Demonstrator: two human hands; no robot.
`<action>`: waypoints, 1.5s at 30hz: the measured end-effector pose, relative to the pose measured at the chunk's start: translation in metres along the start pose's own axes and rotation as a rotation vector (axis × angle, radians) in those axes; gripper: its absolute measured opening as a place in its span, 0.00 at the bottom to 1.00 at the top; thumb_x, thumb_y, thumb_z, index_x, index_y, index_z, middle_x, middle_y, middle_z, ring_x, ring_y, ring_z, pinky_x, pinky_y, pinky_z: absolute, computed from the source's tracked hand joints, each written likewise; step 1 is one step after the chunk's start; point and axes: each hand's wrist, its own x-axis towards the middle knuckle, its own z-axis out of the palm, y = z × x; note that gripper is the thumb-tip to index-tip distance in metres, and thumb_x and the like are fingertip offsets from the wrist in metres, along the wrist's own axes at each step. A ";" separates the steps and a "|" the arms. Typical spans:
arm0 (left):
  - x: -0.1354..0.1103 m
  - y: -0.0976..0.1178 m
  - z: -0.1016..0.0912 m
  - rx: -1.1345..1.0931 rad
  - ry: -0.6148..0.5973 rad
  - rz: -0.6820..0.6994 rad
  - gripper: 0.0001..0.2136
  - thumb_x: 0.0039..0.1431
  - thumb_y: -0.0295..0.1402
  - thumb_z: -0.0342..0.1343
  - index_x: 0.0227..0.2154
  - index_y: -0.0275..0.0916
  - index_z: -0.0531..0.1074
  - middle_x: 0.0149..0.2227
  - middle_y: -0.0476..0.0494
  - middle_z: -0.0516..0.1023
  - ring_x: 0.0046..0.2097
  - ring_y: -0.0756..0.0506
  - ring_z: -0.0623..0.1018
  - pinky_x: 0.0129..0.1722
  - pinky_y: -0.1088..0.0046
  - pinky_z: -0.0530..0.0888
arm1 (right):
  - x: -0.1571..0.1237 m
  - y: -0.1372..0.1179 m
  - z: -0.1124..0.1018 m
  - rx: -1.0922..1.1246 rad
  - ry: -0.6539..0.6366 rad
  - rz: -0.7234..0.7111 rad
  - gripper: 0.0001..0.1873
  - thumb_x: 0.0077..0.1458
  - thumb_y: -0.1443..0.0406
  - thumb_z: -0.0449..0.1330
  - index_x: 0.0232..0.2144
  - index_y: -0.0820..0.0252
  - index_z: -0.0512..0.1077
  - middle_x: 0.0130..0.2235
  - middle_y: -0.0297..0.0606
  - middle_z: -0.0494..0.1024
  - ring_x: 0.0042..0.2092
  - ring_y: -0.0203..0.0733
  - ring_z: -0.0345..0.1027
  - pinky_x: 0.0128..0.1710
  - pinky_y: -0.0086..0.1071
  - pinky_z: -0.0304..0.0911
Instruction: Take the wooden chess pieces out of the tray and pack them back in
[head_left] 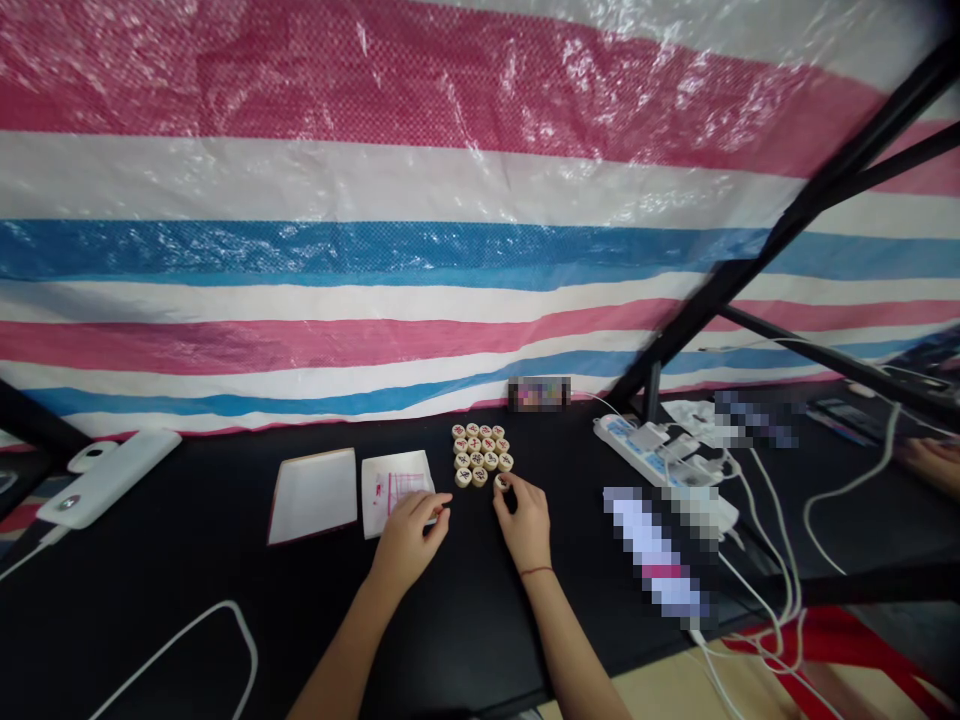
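Note:
Round cream Chinese chess pieces (478,446) lie in tight rows on the black table, with red characters on the far ones and black on the near ones. At the near right end of the rows, the thumb and fingertips of my right hand (527,522) close on one chess piece (502,482). My left hand (412,535) hovers at the right near corner of a shallow white box (375,505), its fingers curled and thumb drawn towards the index finger. Whatever lies between those fingers is mostly hidden. Inside the box shows a sheet with a red grid (397,486).
An open box lid (315,497) lies left of the box. Farther left are a white power bank-like device (112,480) and a white cable (225,606). At right sit a power strip (637,448) with plugs and cables, and a blurred phone-like object (656,555). Another person's hand (930,462) appears far right.

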 end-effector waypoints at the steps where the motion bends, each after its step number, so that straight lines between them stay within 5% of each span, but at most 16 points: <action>1: 0.000 0.000 0.000 -0.001 -0.005 -0.001 0.10 0.61 0.29 0.49 0.40 0.40 0.73 0.32 0.45 0.77 0.35 0.47 0.77 0.38 0.69 0.75 | 0.001 0.000 0.000 -0.002 -0.005 0.009 0.13 0.59 0.61 0.51 0.39 0.61 0.72 0.37 0.44 0.77 0.40 0.46 0.67 0.42 0.39 0.62; 15: 0.000 -0.005 0.001 0.010 0.001 -0.013 0.09 0.61 0.29 0.49 0.40 0.41 0.73 0.33 0.45 0.78 0.35 0.47 0.77 0.38 0.69 0.75 | 0.006 -0.005 0.000 -0.030 -0.032 0.019 0.11 0.58 0.61 0.51 0.37 0.60 0.71 0.38 0.43 0.77 0.40 0.47 0.67 0.40 0.38 0.60; 22: 0.006 -0.017 -0.017 0.105 0.030 0.012 0.10 0.62 0.31 0.47 0.40 0.42 0.74 0.37 0.44 0.79 0.40 0.46 0.77 0.44 0.66 0.72 | 0.006 -0.020 -0.013 0.054 0.060 -0.016 0.10 0.57 0.61 0.54 0.38 0.60 0.70 0.38 0.43 0.75 0.40 0.46 0.67 0.40 0.37 0.60; 30: 0.002 -0.028 -0.023 0.489 -0.167 -0.091 0.10 0.60 0.33 0.50 0.35 0.43 0.77 0.37 0.44 0.79 0.43 0.40 0.75 0.41 0.62 0.66 | -0.006 -0.083 -0.006 0.116 -0.468 -0.270 0.27 0.48 0.58 0.63 0.51 0.59 0.66 0.35 0.38 0.75 0.36 0.44 0.68 0.36 0.34 0.57; 45: 0.006 -0.007 -0.018 0.287 -0.240 -0.166 0.06 0.59 0.33 0.50 0.30 0.41 0.72 0.32 0.49 0.79 0.37 0.44 0.78 0.40 0.66 0.64 | -0.013 -0.085 0.006 0.155 -0.473 -0.203 0.16 0.51 0.65 0.62 0.43 0.58 0.70 0.35 0.37 0.75 0.37 0.43 0.68 0.36 0.33 0.57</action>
